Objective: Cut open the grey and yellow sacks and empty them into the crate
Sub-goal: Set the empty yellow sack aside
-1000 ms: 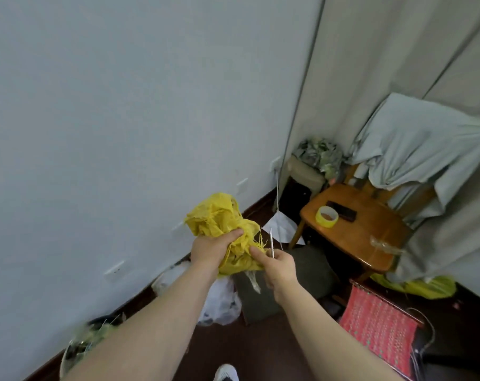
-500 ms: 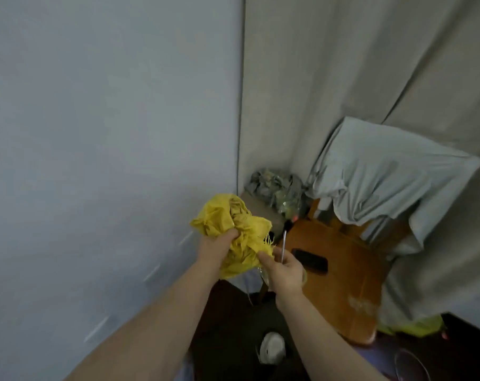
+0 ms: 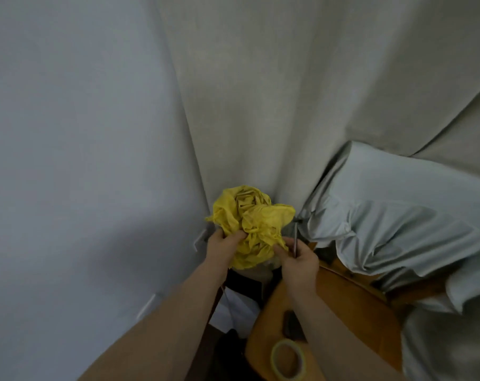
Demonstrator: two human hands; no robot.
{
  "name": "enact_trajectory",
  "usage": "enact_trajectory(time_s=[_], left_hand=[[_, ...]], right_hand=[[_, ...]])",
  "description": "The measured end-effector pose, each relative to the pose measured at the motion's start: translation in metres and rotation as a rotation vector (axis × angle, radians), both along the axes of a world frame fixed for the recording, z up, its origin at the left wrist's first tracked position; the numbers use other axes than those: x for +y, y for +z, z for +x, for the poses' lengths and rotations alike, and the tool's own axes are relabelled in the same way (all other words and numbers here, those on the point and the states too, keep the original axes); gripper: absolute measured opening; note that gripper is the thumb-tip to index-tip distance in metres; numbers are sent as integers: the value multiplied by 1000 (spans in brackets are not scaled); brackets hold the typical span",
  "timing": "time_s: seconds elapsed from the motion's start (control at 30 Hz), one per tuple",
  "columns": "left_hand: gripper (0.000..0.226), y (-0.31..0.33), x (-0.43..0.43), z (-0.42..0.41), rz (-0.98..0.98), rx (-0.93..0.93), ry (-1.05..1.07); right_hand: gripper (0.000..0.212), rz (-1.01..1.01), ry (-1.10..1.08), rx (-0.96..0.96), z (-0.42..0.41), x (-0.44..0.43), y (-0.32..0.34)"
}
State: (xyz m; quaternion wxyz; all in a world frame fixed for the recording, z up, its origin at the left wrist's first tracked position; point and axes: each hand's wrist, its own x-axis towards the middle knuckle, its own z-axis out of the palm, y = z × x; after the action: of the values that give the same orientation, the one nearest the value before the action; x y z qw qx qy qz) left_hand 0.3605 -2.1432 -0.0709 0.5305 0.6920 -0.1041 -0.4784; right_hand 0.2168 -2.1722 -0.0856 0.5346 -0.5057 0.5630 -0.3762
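A crumpled yellow sack (image 3: 250, 226) is held up in front of me, bunched into a ball with frayed threads at its lower edge. My left hand (image 3: 223, 247) grips its left side with curled fingers. My right hand (image 3: 299, 261) pinches the sack's right lower edge and also holds a thin metal blade (image 3: 295, 239) that points straight up beside the sack. No grey sack and no crate are in view.
A wooden chair (image 3: 343, 312) stands below my right arm, with a roll of yellow tape (image 3: 287, 358) and a dark flat object (image 3: 289, 323) on its seat. Pale grey cloth (image 3: 398, 224) drapes over its back. A wall (image 3: 82, 160) and curtains (image 3: 261, 92) close in ahead.
My view has swung right and closer to the corner; the chair now lies under my right arm. Both hands have kept their hold on the yellow sack and the blade.
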Motion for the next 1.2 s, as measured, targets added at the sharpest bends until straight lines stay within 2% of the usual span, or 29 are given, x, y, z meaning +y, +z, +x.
enact_trajectory(time_s=[0.13, 0.2, 0.27, 0.37, 0.43, 0.5, 0.63, 0.73, 0.83, 0.93, 1.03, 1.1, 1.2], left_hand=[[52, -26, -66, 23, -26, -11, -90], [55, -43, -97, 36, -19, -87, -118], [71, -63, -124, 52, 47, -340, -180], [84, -87, -145, 68, 180, -733, -250], [82, -101, -152, 71, 173, -802, -286], [75, -117, -163, 71, 131, -835, -338], [54, -153, -183, 78, 119, -859, -647], [53, -169, -195, 91, 254, -768, -859], [61, -160, -200, 99, 299, -637, -811], [50, -137, -187, 102, 276, -659, -753], [52, -110, -167, 99, 303, -708, -765], [49, -82, -149, 94, 325, -717, -739], [45, -49, -123, 82, 361, -762, -778]], right_hand=[[12, -60, -51, 85, 21, -61, -21], [18, -96, -57, 164, 33, -92, -35], [23, -116, -16, 266, 46, -121, -53], [47, -133, 228, 637, 60, -147, -85], [61, -114, 375, 773, 66, -151, -103], [71, -98, 440, 802, 71, -152, -121], [72, 9, 483, 920, 84, -171, -149], [75, 100, 551, 912, 89, -192, -158], [75, 71, 541, 844, 89, -199, -150], [77, 108, 398, 787, 80, -185, -131], [78, 135, 273, 738, 66, -166, -107], [75, 92, 266, 689, 59, -153, -85], [59, 45, 317, 648, 56, -137, -59]])
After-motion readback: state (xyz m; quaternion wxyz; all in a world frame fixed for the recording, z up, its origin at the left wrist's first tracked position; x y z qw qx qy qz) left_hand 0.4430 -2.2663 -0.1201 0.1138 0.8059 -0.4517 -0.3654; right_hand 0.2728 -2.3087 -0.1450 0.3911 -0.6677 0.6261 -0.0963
